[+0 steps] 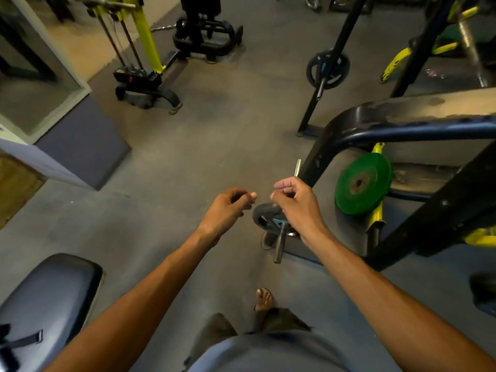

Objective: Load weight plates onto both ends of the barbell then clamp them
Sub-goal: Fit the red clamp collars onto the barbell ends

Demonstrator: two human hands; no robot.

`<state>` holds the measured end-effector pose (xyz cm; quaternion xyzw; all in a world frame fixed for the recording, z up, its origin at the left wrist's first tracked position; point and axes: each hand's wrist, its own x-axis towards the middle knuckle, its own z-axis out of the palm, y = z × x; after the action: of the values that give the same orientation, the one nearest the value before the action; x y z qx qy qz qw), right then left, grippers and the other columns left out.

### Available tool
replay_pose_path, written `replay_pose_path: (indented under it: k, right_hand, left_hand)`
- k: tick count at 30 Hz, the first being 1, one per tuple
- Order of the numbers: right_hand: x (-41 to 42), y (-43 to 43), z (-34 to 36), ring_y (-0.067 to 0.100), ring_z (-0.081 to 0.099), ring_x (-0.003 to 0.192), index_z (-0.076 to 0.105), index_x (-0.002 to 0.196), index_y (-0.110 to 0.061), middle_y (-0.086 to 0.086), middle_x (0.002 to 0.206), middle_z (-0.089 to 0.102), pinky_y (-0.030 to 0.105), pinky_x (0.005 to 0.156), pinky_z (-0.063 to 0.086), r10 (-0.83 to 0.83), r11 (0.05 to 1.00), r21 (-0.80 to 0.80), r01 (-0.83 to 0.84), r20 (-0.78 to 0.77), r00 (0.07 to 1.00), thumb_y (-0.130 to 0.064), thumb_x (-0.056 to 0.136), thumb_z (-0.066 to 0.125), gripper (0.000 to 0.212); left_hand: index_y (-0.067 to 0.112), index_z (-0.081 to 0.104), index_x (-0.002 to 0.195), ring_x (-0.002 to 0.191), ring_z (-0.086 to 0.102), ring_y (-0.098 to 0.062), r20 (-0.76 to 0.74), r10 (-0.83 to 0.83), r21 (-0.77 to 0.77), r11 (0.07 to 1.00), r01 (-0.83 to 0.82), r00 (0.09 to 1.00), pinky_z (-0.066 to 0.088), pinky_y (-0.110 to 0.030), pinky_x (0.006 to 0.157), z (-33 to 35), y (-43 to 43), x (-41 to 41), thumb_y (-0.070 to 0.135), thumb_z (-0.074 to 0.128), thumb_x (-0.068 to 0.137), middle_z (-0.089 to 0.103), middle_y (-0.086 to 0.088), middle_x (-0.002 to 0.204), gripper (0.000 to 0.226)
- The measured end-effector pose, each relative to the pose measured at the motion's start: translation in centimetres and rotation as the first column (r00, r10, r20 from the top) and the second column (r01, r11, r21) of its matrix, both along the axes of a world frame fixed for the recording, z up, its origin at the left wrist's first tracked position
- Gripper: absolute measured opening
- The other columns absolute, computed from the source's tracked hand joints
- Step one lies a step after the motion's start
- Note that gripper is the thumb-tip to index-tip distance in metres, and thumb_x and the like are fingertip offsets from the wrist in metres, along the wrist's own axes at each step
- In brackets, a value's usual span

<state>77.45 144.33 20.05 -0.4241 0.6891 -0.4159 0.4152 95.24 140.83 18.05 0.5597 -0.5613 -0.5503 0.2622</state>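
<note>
A: What is hidden?
B: The right hand, curled shut around a thin metal piece, covers part of the near weight plate on the barbell.

A: And elsewhere?
B: Left hand loosely curled, empty. Green plate leans behind the rack frame.

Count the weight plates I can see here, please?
3: a green plate on the rack at right, a dark plate under the hands, another farther back. More may be hidden.
</note>
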Motion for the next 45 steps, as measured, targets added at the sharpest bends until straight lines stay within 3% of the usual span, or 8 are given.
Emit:
replay_pose_path:
  k: [7,13,19,25,28,31,38,45]
  right_hand:
    - [-1.7,-0.6,2.0,0.005,0.066,0.084,0.069,0.099,-0.019,-0.005,0.091,0.072,0.013,0.072,0.048,-0.163,0.985,-0.077,0.154,-0.122,0.979,-0.015,0.083,0.073,0.017]
    - [-5.3,4.5,4.2,0.007,0.067,0.083,0.069,0.098,-0.011,0.001,0.093,0.074,0.022,0.081,0.051,-0.453,0.891,-0.118,0.438,-0.209,0.866,-0.01,0.083,0.075,0.017]
    - [-9.3,12.4,7.1,0.013,0.068,0.084,0.07,0.098,-0.017,-0.002,0.09,0.074,0.044,0.087,0.057,-0.655,0.749,-0.153,0.645,-0.323,0.684,-0.021,0.08,0.076,0.02]
    - [-15.5,18.6,11.1,0.017,0.071,0.088,0.067,0.093,-0.028,-0.004,0.091,0.074,0.048,0.089,0.057,-0.772,0.624,-0.229,0.748,-0.333,0.542,-0.045,0.068,0.066,0.03]
    - [-19.5,20.6,13.2,0.015,0.07,0.084,0.069,0.096,-0.021,-0.007,0.085,0.072,0.045,0.087,0.057,-0.785,0.605,-0.266,0.75,-0.356,0.507,-0.029,0.077,0.07,0.021]
    - [-24.0,22.0,14.9,0.016,0.067,0.082,0.068,0.099,-0.016,-0.008,0.082,0.069,0.042,0.085,0.057,-0.782,0.61,-0.306,0.731,-0.382,0.493,-0.019,0.081,0.073,0.018]
    - [-33.6,21.0,17.0,0.02,0.065,0.115,0.061,0.131,-0.012,0.007,0.123,0.07,0.033,0.093,0.05,-0.638,0.751,-0.256,0.608,-0.517,0.571,-0.031,0.086,0.074,0.051]
    - [-39.2,16.3,15.7,0.032,0.051,0.134,0.042,0.152,-0.011,0.018,0.146,0.053,0.038,0.106,0.042,-0.548,0.819,-0.197,0.539,-0.548,0.632,-0.034,0.088,0.075,0.076]
  left_hand:
    - [0.028,0.072,0.096,0.097,0.072,-0.02,0.019,-0.237,-0.146,0.96,0.238,0.971,0.057,-0.049,0.091,2.7,-5.8,-3.0,0.056,0.064,0.082,0.076,-0.001,0.098,0.033]
    - [0.028,0.072,0.092,0.096,0.068,-0.016,-0.041,-0.566,-0.218,0.809,0.545,0.824,0.049,-0.035,0.089,4.6,-5.9,-9.6,0.034,0.068,0.091,0.074,0.002,0.096,0.008]
    - [0.032,0.073,0.088,0.095,0.068,-0.01,-0.087,-0.787,-0.268,0.609,0.747,0.61,0.05,-0.035,0.093,7.4,-2.3,-17.6,0.039,0.072,0.086,0.073,0.008,0.095,0.008]
    - [0.03,0.072,0.092,0.093,0.07,-0.01,-0.051,-0.876,-0.37,0.463,0.805,0.48,0.053,-0.033,0.086,11.3,3.5,-26.2,0.056,0.069,0.074,0.074,0.009,0.09,0.032]
    - [0.029,0.072,0.096,0.081,0.067,-0.003,-0.046,-0.892,-0.436,0.423,0.795,0.45,0.051,-0.027,0.078,13.5,5.6,-30.9,0.049,0.072,0.079,0.071,0.01,0.086,0.026]
    - [0.02,0.068,0.11,0.091,0.069,-0.005,-0.003,-0.868,-0.519,0.426,0.742,0.496,0.052,-0.024,0.083,16.1,7.0,-35.9,0.036,0.074,0.086,0.072,0.006,0.104,0.03]
    - [0.014,0.055,0.133,0.097,0.064,-0.013,0.23,-0.635,-0.775,0.339,0.534,0.737,0.049,-0.03,0.095,19.7,6.7,-44.0,0.024,0.073,0.087,0.054,-0.007,0.134,0.05]
    - [0.001,0.03,0.154,0.141,0.044,-0.034,0.557,-0.487,-0.648,0.252,0.719,0.673,0.035,-0.042,0.117,20.2,4.5,-48.6,0.022,0.071,0.088,0.044,-0.02,0.153,0.08]
